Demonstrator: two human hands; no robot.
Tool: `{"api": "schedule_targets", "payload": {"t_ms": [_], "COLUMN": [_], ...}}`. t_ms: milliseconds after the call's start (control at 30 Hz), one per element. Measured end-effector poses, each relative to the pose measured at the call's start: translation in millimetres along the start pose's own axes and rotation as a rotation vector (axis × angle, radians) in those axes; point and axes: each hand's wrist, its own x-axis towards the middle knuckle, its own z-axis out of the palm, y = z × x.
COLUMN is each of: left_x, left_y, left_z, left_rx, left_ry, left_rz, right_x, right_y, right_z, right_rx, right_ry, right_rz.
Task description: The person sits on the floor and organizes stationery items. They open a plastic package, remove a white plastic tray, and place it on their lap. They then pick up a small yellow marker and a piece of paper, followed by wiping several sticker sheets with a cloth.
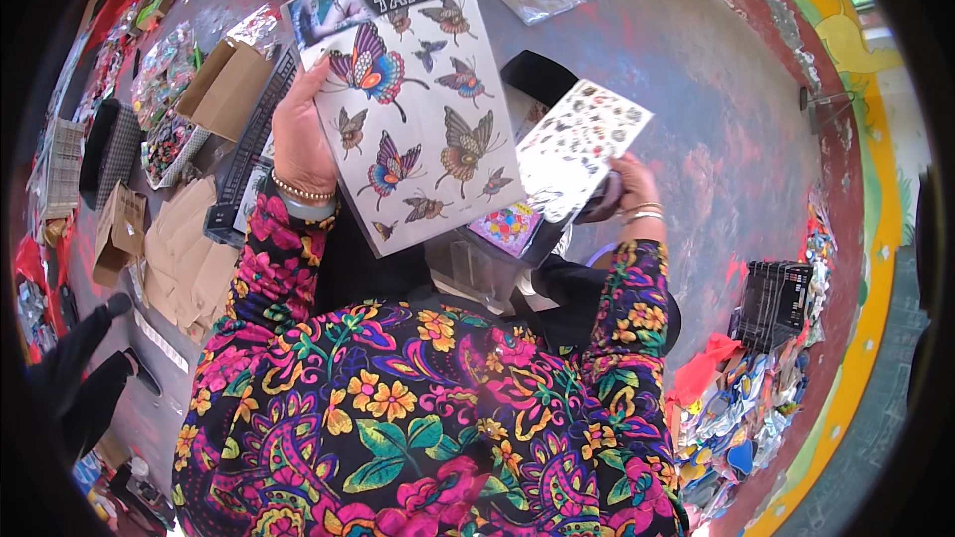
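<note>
Left hand: the left hand point(301, 139) grips the left edge of a butterfly sheet point(408, 99), fingers curled behind it, thumb side toward the camera; a beaded bracelet and a pale band sit at the wrist.
Butterfly sheet: a glossy, flat rectangular pack in clear film, white ground with coloured butterflies, dark header strip at 12 o'clock; held tilted, above centre of view.
Right hand: the right hand point(629, 189) grasps a smaller sticker sheet point(582, 144) from beneath at its 5 o'clock corner; the fingers are mostly hidden behind the sheet, thin bangles at the wrist.
Smaller sticker sheet: white, thin, slightly bent, dotted with tiny motifs too small to make out.
Between the hands: a dark bag point(542, 80) and a bright patterned card point(507, 227), both partly covered by the sheets.
Sleeves: soft floral fabric in pink, yellow, green.
Floor: worn, blotchy red-grey surface point(716, 129).
At 9 o'clock: brown cardboard boxes point(234, 85), shiny packets, blurred toward the rim.
At 4 o'clock: a heap of colourful packs point(756, 408), cut off by the rim.
</note>
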Motion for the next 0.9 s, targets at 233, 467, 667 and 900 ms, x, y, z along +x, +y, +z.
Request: {"api": "schedule_targets", "payload": {"t_ms": [233,467,667,900], "left_x": [-11,-28,-31,-40], "left_y": [7,11,17,16], "left_z": [11,38,49,52], "left_rx": [-0.054,0.076,0.211,0.233], "left_ry": [0.031,0.156,0.228,0.242], "left_rz": [-0.059,-0.119,-0.076,-0.091], "right_x": [33,70,118,82], "right_y": [97,121,149,116], "right_z": [8,-8,-55,-3], "right_rx": [0.009,-0.294,-1.24,-1.281], "right_ry": [0.036,0.092,-0.054,0.336], "right_rz": [0.27,0.369,0.467,0.713]}}
